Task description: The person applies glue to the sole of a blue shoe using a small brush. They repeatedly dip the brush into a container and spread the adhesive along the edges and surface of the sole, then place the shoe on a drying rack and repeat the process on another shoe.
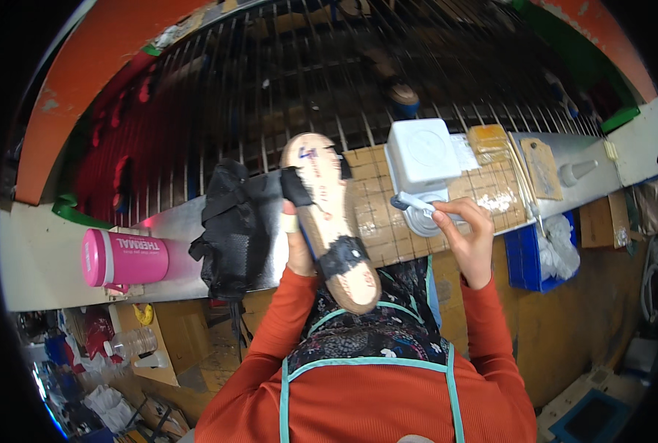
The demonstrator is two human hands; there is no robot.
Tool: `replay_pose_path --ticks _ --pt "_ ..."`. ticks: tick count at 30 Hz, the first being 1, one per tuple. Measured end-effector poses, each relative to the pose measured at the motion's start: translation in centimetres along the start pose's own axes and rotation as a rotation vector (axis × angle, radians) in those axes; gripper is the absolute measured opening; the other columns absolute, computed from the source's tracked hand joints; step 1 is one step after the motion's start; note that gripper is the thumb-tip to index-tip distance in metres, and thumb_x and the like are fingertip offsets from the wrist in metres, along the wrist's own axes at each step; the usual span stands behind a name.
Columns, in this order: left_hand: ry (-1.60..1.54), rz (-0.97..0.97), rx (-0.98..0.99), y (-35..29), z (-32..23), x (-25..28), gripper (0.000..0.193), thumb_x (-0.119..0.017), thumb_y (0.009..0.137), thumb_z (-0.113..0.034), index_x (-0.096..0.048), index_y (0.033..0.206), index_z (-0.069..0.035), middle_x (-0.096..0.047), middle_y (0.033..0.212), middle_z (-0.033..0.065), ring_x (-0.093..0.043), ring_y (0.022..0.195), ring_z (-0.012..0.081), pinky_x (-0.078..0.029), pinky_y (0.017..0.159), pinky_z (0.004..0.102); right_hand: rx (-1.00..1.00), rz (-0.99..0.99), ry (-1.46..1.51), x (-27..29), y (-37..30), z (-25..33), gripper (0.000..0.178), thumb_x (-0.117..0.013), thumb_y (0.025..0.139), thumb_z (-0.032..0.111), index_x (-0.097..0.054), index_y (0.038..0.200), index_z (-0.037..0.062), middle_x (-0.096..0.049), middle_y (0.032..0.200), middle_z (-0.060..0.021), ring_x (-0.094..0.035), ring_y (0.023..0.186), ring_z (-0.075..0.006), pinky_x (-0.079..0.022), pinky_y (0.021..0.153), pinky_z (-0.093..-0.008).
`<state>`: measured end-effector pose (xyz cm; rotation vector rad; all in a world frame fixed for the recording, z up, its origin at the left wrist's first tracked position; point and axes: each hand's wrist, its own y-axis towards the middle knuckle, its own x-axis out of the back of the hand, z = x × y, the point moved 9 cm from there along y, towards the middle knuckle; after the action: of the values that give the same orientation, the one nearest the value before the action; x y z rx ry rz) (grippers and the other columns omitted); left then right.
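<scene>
My left hand (296,240) is closed round the edge of a sandal sole (320,193), its thumb wrapped in a pale band. The sandal has a tan footbed with handwritten marks, black straps across it and a cork-coloured edge. It is held tilted, heel end toward me. My right hand (468,235) pinches a slim pale brush (416,201) with a dark tip. The brush lies over the small round cup (422,221) at the foot of a white plastic glue dispenser (422,151). Whether the brush touches the cup, I cannot tell.
The dispenser stands on a taped cardboard sheet (369,173). Black fabric (229,229) and a pink thermal jug (126,257) lie left. A yellowish block (487,139) and a blue bin (522,258) are right. Beyond runs a rack of metal bars (270,88), with another shoe (403,96).
</scene>
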<state>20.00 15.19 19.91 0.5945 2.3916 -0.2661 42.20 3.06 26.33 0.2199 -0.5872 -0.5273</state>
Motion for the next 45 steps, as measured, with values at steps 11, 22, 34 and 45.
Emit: replay_pose_path --ticks 11,22,34,45 --pt "0.157 0.129 -0.014 0.0 -1.3 -1.3 0.096 -0.054 0.082 -0.073 -0.040 0.140 0.003 -0.056 0.129 0.0162 -0.058 0.111 0.0219 -0.047 0.095 0.0352 0.184 -0.022 0.140 -5.0 0.9 8.3 0.028 -0.077 0.074 0.003 -0.077 0.100 0.0127 -0.057 0.101 -0.0063 -0.054 0.072 -0.0118 -0.039 0.078 -0.0265" --pt "0.414 0.047 -0.168 -1.5 -3.6 0.1 0.078 -0.060 0.086 -0.057 -0.049 0.128 0.009 -0.062 0.111 0.0142 -0.059 0.102 0.0169 -0.046 0.089 0.0289 0.284 -0.076 0.031 -6.3 3.0 9.8 0.027 -0.078 0.074 0.007 -0.077 0.101 0.0133 -0.059 0.098 -0.0043 -0.052 0.073 -0.0130 -0.034 0.078 -0.0281" --pt "0.448 0.090 -0.205 -1.7 -4.7 -0.7 0.074 -0.061 0.087 -0.053 -0.049 0.127 0.008 -0.064 0.108 0.0140 -0.061 0.098 0.0162 -0.047 0.086 0.0279 0.413 -0.085 0.017 -5.8 4.8 11.2 0.021 -0.078 0.074 0.009 -0.077 0.095 0.0127 -0.061 0.093 -0.0026 -0.055 0.073 -0.0116 -0.033 0.077 -0.0289" --pt "0.471 0.125 -0.159 -1.7 -4.7 -1.4 0.064 -0.055 0.091 -0.048 -0.052 0.125 0.006 -0.063 0.109 0.0147 -0.059 0.100 0.0174 -0.045 0.090 0.0296 0.443 0.062 0.056 -5.0 3.8 10.7 0.023 -0.078 0.072 0.007 -0.077 0.095 0.0112 -0.062 0.087 -0.0015 -0.055 0.070 -0.0114 -0.033 0.076 -0.0286"
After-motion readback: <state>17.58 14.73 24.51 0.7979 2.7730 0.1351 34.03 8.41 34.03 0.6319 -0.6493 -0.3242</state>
